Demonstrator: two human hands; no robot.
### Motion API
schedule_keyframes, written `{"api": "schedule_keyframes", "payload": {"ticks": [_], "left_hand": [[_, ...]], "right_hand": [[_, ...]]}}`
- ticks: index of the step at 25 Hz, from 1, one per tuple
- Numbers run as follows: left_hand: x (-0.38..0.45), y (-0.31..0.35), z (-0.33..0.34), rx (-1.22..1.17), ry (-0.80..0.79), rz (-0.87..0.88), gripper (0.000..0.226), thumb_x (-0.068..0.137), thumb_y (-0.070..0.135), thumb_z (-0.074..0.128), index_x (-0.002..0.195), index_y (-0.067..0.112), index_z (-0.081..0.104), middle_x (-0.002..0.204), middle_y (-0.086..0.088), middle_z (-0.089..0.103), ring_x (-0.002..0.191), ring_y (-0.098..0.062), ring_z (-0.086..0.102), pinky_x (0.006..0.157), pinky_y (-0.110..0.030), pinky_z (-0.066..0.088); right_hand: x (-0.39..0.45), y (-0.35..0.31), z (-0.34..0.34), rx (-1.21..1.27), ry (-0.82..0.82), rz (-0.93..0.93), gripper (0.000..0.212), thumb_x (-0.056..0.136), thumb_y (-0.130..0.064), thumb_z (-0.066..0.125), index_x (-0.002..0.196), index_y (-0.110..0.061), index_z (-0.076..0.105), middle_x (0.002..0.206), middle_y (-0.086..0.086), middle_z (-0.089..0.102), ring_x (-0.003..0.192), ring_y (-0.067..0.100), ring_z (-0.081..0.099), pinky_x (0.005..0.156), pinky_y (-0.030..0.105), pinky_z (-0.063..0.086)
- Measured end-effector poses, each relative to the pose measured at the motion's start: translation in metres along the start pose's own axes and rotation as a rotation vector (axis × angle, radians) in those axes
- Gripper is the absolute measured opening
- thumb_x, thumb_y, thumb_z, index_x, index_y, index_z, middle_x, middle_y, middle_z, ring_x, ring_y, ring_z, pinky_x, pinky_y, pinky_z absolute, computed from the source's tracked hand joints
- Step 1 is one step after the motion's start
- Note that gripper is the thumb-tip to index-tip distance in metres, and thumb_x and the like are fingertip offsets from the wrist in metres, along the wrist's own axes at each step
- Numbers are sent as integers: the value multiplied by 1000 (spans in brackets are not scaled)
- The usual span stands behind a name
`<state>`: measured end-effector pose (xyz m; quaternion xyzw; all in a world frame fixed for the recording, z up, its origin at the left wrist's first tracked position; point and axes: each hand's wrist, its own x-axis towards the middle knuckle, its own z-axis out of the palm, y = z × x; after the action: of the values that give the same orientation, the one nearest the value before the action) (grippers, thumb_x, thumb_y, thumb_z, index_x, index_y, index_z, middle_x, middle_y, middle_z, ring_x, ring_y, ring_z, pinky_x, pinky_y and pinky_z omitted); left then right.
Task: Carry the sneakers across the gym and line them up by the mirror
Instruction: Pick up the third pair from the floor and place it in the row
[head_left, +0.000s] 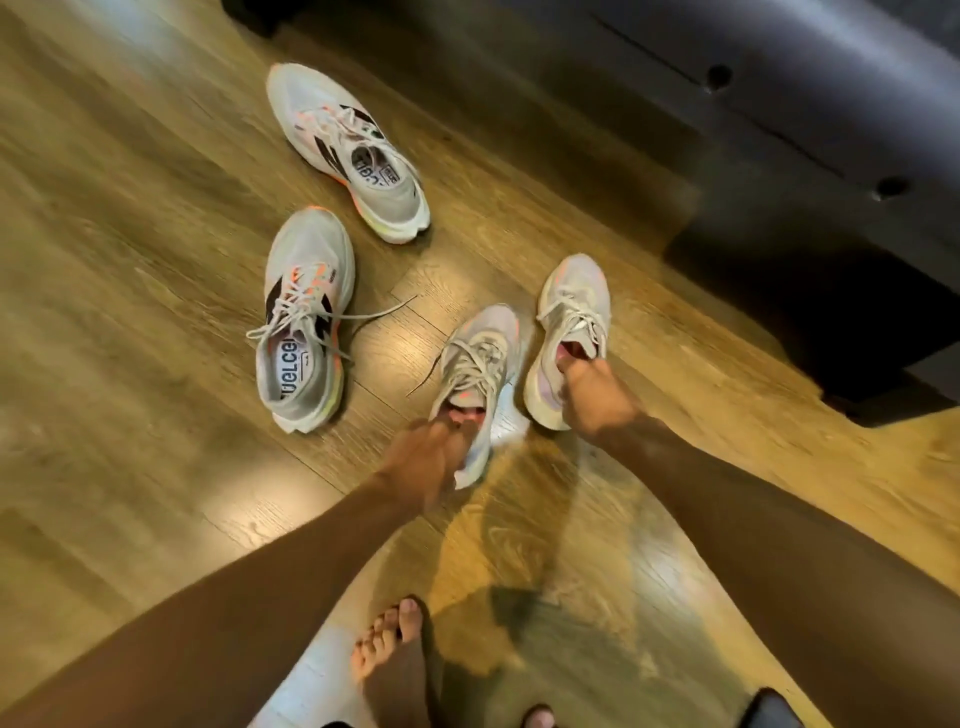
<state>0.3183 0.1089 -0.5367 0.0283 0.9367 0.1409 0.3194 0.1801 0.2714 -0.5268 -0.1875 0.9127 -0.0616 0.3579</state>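
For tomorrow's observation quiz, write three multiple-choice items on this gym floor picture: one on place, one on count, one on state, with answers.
1. Where do the two sneakers with black stripes lie?
A. In the hands
B. On the wood floor, left of the hands
C. On the dark bench

2. How many sneakers show?
A. Two
B. Three
C. Four

3. What is the right hand doing?
A. Gripping a sneaker at its opening
B. Hanging empty
C. Tying a lace

Answers:
B, the far striped sneaker and near striped sneaker rest on the floor.
C, those plus one each in the left hand and right hand.
A, fingers hook the pale sneaker.
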Motion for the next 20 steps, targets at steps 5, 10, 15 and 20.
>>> {"api": "schedule_keyframes", "payload": {"ticks": [5, 10, 15, 20], "left_hand": [[-24, 1, -133, -368, 50, -193, 40, 86, 25, 58, 123, 11, 52, 123, -21, 56, 116, -38, 52, 94, -39, 44], [-127, 16, -325, -576, 158, -175, 38, 84, 29, 65, 114, 5, 63, 117, -18, 64, 112, -28, 55, 89, -27, 41], [-291, 56, -499, -641, 403, -133, 24, 75, 29, 75, 56, 26, 60, 48, 16, 57, 51, 6, 51, 50, -10, 35], [-475, 122, -623, -693, 749, -166, 20, 82, 31, 61, 65, 22, 60, 65, 8, 63, 63, -5, 56, 68, -35, 50]], "right_hand": [[-47, -50, -112, 23, -40, -74, 32, 82, -9, 58, 113, -9, 62, 107, 16, 66, 81, 27, 56, 70, 28, 42], [-156, -133, -291, -80, -119, -237, 14, 77, -10, 62, 89, -12, 69, 77, 6, 61, 81, 27, 58, 63, 22, 39], [-300, -206, -464, 358, -12, -267, 9, 82, -13, 65, 79, -5, 69, 77, 2, 63, 77, 13, 52, 63, 26, 40], [-464, -278, -563, 513, 243, -565, 29, 87, -29, 61, 71, -5, 63, 65, 1, 57, 62, 11, 50, 62, 32, 39]]}}
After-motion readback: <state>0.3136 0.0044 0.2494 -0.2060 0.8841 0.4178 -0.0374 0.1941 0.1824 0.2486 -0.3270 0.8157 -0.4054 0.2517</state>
